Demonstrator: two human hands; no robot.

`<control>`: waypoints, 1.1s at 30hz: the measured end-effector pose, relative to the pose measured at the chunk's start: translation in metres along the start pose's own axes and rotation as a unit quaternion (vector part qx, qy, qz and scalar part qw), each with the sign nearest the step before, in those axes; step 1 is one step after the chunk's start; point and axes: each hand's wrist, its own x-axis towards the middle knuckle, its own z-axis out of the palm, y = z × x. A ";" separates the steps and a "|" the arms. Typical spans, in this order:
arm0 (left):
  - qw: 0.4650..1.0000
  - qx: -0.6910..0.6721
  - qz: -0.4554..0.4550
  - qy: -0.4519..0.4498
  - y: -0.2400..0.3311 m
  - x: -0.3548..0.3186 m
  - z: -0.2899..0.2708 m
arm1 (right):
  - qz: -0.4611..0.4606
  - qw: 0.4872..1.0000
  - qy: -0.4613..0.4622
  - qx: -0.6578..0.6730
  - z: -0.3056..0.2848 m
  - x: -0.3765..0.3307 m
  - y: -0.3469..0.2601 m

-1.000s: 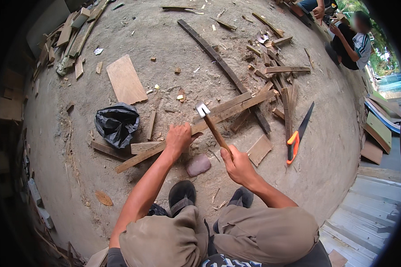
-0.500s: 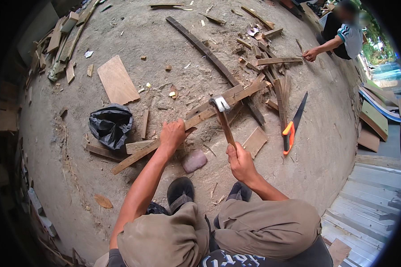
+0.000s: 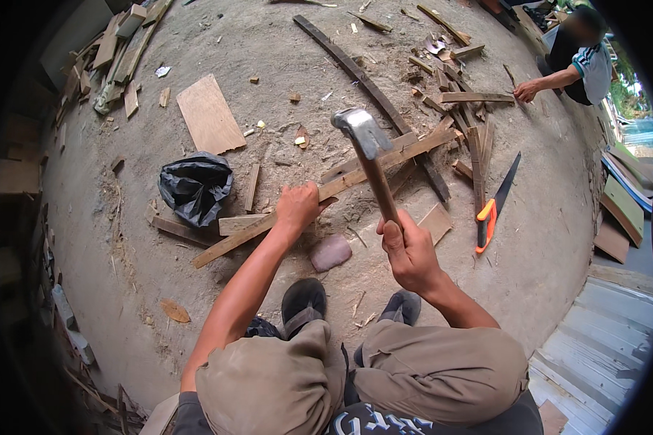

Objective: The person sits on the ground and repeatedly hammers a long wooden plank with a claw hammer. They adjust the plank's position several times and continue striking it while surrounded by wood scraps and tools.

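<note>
My left hand (image 3: 297, 210) is closed round a long wooden batten (image 3: 244, 238) that slants from lower left to upper right. The batten's far part lies across a dark beam (image 3: 370, 83), with a second short piece of wood alongside it. In my right hand (image 3: 411, 255) is a claw hammer (image 3: 374, 168), gripped by its wooden handle. Its metal head is raised toward me, above the batten and apart from it. Below the batten, a pinkish stone or block (image 3: 331, 253) rests on the ground between my hands.
A handsaw (image 3: 487, 221) with an orange handle lies at the right. A black plastic bag (image 3: 196, 187) and a plywood sheet (image 3: 210, 116) are at the left. Scrap wood (image 3: 477, 97) is heaped at the far right, where another person (image 3: 584, 61) holds a piece. Corrugated metal (image 3: 595, 330) covers the lower right.
The hammer has lifted off the batten toward me, its head now larger in view. My left hand still holds the batten. The whole view has shifted slightly.
</note>
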 end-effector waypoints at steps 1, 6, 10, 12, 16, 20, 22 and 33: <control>1.000 -0.002 0.003 0.001 0.001 0.001 -0.001 | -0.039 0.999 0.013 0.021 -0.005 0.000 -0.008; 1.000 -0.019 0.016 0.009 0.004 0.002 -0.003 | -0.057 0.998 0.035 -0.006 0.018 -0.005 0.063; 0.999 -0.009 0.020 0.030 0.001 -0.002 0.000 | 0.131 0.986 0.001 -0.099 0.022 -0.015 0.093; 1.000 -0.010 0.009 0.012 -0.001 -0.002 0.002 | 0.147 0.988 0.028 -0.036 0.024 -0.021 0.082; 1.000 -0.009 0.013 0.016 -0.005 0.001 0.003 | 0.080 0.996 0.039 -0.021 0.022 -0.014 0.062; 1.000 -0.001 0.016 0.017 0.002 0.003 0.000 | 0.112 0.994 0.004 -0.022 0.027 -0.010 0.086; 1.000 0.000 0.017 0.017 0.006 0.003 -0.005 | 0.148 0.989 -0.006 -0.025 0.027 -0.012 0.103; 1.000 -0.015 0.006 0.008 0.007 0.001 -0.007 | -0.190 0.979 0.041 0.063 0.014 0.005 0.082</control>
